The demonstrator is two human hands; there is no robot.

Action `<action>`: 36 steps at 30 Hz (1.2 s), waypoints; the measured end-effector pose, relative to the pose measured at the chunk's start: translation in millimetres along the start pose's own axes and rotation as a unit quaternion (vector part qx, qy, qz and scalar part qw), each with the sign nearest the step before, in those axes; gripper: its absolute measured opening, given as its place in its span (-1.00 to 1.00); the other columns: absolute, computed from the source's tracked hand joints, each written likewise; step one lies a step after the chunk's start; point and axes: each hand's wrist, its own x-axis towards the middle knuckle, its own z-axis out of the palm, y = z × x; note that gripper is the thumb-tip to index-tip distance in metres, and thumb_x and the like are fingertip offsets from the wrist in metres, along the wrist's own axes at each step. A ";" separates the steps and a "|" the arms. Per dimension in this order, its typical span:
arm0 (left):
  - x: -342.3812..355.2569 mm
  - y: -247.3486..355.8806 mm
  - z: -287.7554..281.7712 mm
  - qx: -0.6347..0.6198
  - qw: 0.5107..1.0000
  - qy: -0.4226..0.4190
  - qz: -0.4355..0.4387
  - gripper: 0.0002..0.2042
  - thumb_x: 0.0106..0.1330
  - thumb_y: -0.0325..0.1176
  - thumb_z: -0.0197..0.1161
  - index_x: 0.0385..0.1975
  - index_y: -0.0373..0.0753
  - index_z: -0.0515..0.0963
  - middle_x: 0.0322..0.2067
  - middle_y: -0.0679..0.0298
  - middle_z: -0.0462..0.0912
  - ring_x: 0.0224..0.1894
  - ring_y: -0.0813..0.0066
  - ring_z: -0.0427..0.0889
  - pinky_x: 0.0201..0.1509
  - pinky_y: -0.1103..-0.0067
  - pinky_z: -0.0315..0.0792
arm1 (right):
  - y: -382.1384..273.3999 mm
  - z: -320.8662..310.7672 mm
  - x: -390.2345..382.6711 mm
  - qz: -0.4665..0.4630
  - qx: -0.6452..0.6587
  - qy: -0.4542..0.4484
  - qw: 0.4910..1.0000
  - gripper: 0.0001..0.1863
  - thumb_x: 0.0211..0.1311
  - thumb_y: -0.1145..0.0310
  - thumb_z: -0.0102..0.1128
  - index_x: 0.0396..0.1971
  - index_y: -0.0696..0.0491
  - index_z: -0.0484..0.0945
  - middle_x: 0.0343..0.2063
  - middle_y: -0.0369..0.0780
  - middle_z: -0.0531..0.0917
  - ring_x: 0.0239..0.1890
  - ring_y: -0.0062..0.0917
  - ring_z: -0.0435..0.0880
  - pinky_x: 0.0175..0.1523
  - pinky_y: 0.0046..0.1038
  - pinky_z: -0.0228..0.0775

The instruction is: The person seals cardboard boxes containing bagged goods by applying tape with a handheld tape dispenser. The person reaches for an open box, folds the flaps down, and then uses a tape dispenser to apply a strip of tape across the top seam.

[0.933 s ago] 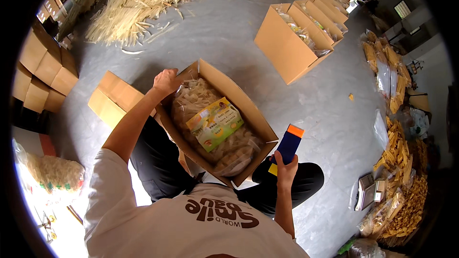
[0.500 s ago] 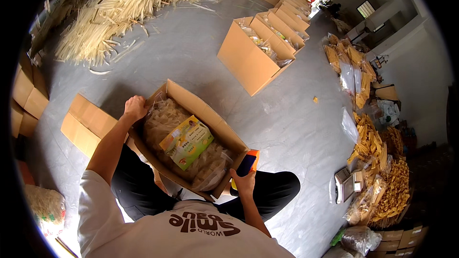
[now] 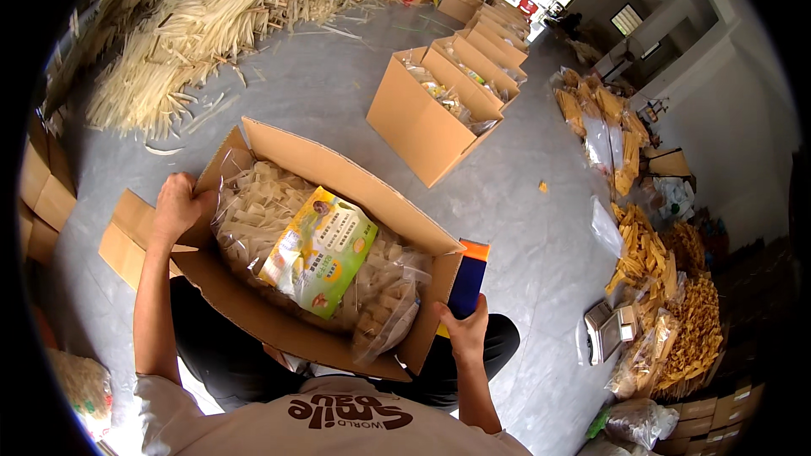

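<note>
So I'm sitting on the floor (image 3: 338, 101) with an open cardboard box (image 3: 338, 165) across my lap. My right hand (image 3: 463, 331) is closed around a dark blue tape dispenser with an orange top (image 3: 469, 280), held right against the box's near right corner. My left hand (image 3: 176, 207) is gripping the left flap, fingers curled over the edge. Inside the box is a clear plastic bag of pale dried strips (image 3: 253, 207), with a colourful printed packet (image 3: 318, 250) lying on top. Further out there's a row of more open boxes (image 3: 422, 122), loose pale sticks heaped up (image 3: 182, 29) on my far left, and bags of yellowish dried goods (image 3: 646, 245) piled along the right wall.
</note>
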 end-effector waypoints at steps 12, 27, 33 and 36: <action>37.3 -31.2 103.1 0.115 0.988 -0.099 -0.011 -0.69 -0.05 -0.27 0.28 -0.32 -0.29 0.50 -0.19 0.00 0.51 -0.08 0.03 0.47 -0.02 0.33 0.38 | 132.2 74.6 47.8 0.084 -0.085 -0.003 0.993 -0.39 -0.31 0.17 0.47 -0.34 0.29 0.39 -0.44 -0.10 0.56 -0.46 -0.47 0.56 -0.32 -0.46 0.41; 38.3 -39.2 105.9 0.151 0.971 -0.178 -0.053 -0.57 -0.05 -0.27 0.31 -0.15 -0.28 0.44 -0.13 0.03 0.45 -0.02 0.11 0.43 -0.01 0.35 0.34 | 101.7 77.7 11.8 0.212 -0.032 -0.086 0.973 -0.26 -0.29 0.04 0.47 -0.24 0.33 0.37 -0.37 -0.10 0.55 -0.35 -0.45 0.55 -0.23 -0.48 0.41; -40.2 88.8 113.5 -0.081 0.955 -0.201 0.201 -0.37 -0.01 -0.31 0.31 0.08 -0.29 0.19 -0.07 -0.04 0.36 0.02 0.02 0.35 0.07 0.34 0.27 | 132.4 65.9 4.5 0.211 -0.010 -0.056 0.976 -0.18 -0.33 -0.03 0.47 -0.22 0.35 0.36 -0.31 -0.05 0.56 -0.27 -0.40 0.57 -0.20 -0.48 0.41; -104.1 136.4 153.9 -0.081 0.883 -0.416 0.204 -0.07 -0.10 0.09 0.32 0.27 -0.10 -0.02 0.01 -0.19 0.33 0.03 0.02 0.41 0.00 0.27 0.37 | 115.7 67.8 5.2 0.198 -0.020 -0.069 0.977 -0.18 -0.32 -0.04 0.48 -0.21 0.34 0.36 -0.32 -0.06 0.56 -0.28 -0.41 0.57 -0.20 -0.49 0.41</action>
